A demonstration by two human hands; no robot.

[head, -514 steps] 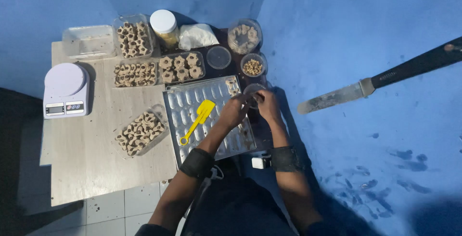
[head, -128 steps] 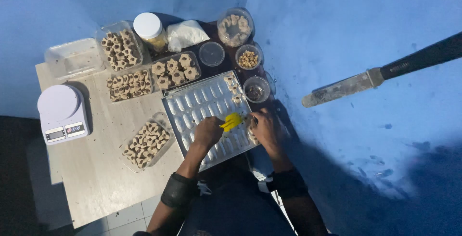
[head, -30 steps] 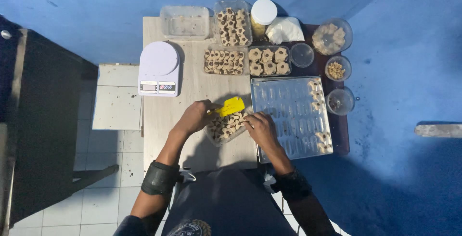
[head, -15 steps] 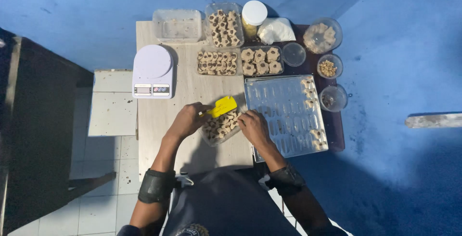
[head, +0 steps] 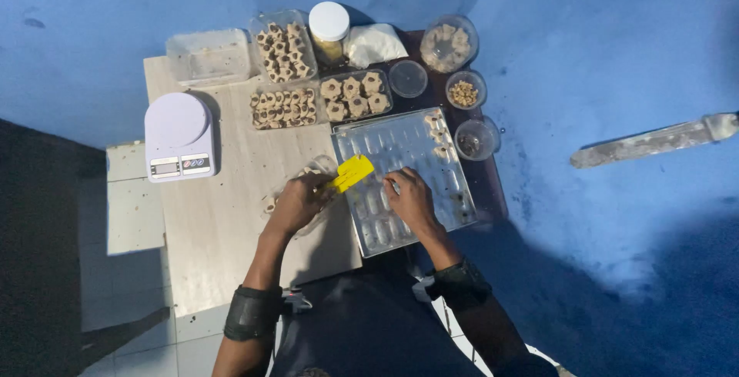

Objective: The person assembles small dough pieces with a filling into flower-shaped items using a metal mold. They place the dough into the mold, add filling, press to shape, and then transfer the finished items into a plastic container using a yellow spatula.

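My left hand (head: 296, 201) grips a yellow scraper (head: 351, 172), its blade pointing right over the left edge of a clear plastic mould tray (head: 400, 177). Under that hand lies a clear container of cookies (head: 286, 189), mostly hidden. My right hand (head: 410, 198) rests on the mould tray with fingers bent and nothing visibly in it. A few cookies (head: 439, 127) sit along the tray's far right column.
A white kitchen scale (head: 178, 135) stands at the left. Behind are cookie containers (head: 283, 108) (head: 354, 95) (head: 281, 50), an empty clear box (head: 208, 55), a white-lidded jar (head: 329, 29), a white bag (head: 374, 41) and small round tubs (head: 465, 89). A long blade (head: 654, 139) lies on the blue floor.
My right hand has moved from the cookie container onto the mould tray. The scraper in my left hand has shifted right toward the tray. The camera view has shifted.
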